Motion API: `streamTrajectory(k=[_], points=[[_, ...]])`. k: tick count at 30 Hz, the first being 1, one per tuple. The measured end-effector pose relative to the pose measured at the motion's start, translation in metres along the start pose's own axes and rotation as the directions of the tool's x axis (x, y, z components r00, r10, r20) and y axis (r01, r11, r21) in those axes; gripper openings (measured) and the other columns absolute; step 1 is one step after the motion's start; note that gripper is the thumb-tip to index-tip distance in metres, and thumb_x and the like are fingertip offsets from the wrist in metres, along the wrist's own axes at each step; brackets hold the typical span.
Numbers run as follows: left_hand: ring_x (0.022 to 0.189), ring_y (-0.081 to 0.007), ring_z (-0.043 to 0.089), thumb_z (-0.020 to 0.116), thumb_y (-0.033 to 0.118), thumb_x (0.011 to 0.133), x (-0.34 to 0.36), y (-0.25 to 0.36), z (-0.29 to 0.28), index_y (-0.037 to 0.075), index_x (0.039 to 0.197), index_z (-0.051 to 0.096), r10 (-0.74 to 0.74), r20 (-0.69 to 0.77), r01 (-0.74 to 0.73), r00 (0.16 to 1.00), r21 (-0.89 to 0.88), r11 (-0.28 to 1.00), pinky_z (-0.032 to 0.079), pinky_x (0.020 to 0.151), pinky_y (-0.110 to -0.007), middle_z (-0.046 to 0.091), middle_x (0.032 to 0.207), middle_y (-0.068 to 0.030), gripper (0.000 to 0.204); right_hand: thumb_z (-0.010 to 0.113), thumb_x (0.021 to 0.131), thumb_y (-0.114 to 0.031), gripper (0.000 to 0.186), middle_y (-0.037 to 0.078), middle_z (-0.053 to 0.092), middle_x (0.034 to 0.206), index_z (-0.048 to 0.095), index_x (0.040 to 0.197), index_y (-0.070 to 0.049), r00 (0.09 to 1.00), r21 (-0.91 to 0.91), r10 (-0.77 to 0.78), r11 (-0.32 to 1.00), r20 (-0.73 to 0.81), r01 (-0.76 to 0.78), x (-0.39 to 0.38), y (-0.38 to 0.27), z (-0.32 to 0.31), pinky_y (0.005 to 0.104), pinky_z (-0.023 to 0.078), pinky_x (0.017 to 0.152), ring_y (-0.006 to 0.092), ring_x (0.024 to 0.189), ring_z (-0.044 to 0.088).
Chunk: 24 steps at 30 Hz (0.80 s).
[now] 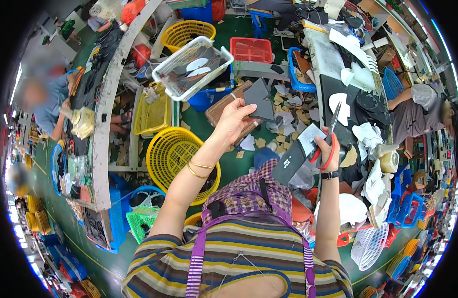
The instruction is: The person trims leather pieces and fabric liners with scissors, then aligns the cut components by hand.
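Observation:
My left hand (234, 119) grips a dark grey, angular flat piece (258, 97), held up near the middle of the view over a brown surface. My right hand (322, 141) holds red-handled scissors (331, 158) with the blades pointing upward, together with a dark flat card (287, 166) that has a pale panel. The scissor blades lie over white cut pieces (339, 102) and dark material on the right-hand bench. More white pieces (375, 186) are heaped lower on that bench, beside and beyond my right forearm.
Ahead are a clear plastic tray (162, 74), yellow baskets (157, 159), a red bin (250, 42) and a blue crate (296, 79). Scraps litter the green floor (189, 116). Benches (104, 124) flank me; one person (50, 99) works at left, another (412, 111) at right.

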<state>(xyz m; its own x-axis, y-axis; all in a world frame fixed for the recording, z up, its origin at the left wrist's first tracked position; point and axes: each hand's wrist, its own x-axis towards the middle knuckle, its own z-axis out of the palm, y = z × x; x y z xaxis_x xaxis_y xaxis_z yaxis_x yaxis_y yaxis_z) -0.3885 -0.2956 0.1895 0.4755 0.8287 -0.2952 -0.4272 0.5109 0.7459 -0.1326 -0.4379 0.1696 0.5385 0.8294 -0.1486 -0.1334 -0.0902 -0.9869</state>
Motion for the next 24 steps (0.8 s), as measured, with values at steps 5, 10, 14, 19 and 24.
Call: streamTrajectory(k=[5,10,14,19,24], points=[[0.079,-0.0137,0.06,0.063,0.006,0.082,0.105,-0.026,0.046,0.005,0.093,0.053,-0.079,0.102,0.092,0.992,-0.121,0.988,0.051,0.071,-0.026,0.059,0.093,-0.0055,0.015,0.067,0.073,-0.007,0.037,0.001,0.05,0.084,0.053,0.107,0.0,0.981,-0.41,-0.187,0.899,-0.042,0.153,0.129,-0.005,-0.079,0.0221,0.041,0.065,0.0077,0.074,0.047],[0.079,-0.0163,0.062,0.06,0.003,0.082,0.197,-0.048,0.108,0.0,0.098,0.057,-0.266,0.121,0.287,0.957,-0.227,0.931,0.054,0.071,-0.027,0.062,0.092,-0.0084,0.016,0.067,0.069,-0.004,0.039,0.0,0.05,0.072,0.055,0.106,0.0,0.98,-0.457,-0.188,0.879,-0.063,0.139,0.255,-0.018,-0.123,0.0222,0.04,0.056,0.0072,0.062,0.045],[0.079,-0.017,0.063,0.061,0.002,0.082,0.245,-0.06,0.175,0.002,0.092,0.057,-0.323,0.049,0.322,0.945,-0.302,0.897,0.055,0.069,-0.026,0.063,0.087,-0.0083,0.011,0.071,0.067,-0.011,0.047,0.005,0.058,0.079,0.054,0.11,-0.002,0.982,-0.716,-0.183,0.681,0.036,0.153,0.363,-0.042,-0.167,0.0245,0.045,0.064,0.0105,0.07,0.053],[0.073,-0.0149,0.061,0.064,0.005,0.081,0.295,-0.084,0.205,0.004,0.088,0.057,-0.391,0.057,0.388,0.919,-0.312,0.867,0.053,0.062,-0.024,0.062,0.084,-0.005,0.01,0.067,0.076,-0.011,0.038,0.01,0.064,0.082,0.053,0.111,-0.003,0.891,-0.822,-0.453,0.516,-0.023,0.241,0.396,-0.087,-0.144,0.0264,0.047,0.063,0.0114,0.07,0.059],[0.072,-0.0141,0.059,0.064,0.006,0.082,0.317,-0.11,0.25,0.006,0.092,0.058,-0.472,0.091,0.479,0.877,-0.258,0.839,0.052,0.064,-0.024,0.061,0.082,-0.0027,0.012,0.07,0.073,-0.007,0.043,0.004,0.062,0.079,0.051,0.111,0.0,0.992,-0.224,-0.114,0.969,-0.05,0.1,0.317,-0.072,-0.103,0.0232,0.046,0.06,0.0094,0.069,0.057]])
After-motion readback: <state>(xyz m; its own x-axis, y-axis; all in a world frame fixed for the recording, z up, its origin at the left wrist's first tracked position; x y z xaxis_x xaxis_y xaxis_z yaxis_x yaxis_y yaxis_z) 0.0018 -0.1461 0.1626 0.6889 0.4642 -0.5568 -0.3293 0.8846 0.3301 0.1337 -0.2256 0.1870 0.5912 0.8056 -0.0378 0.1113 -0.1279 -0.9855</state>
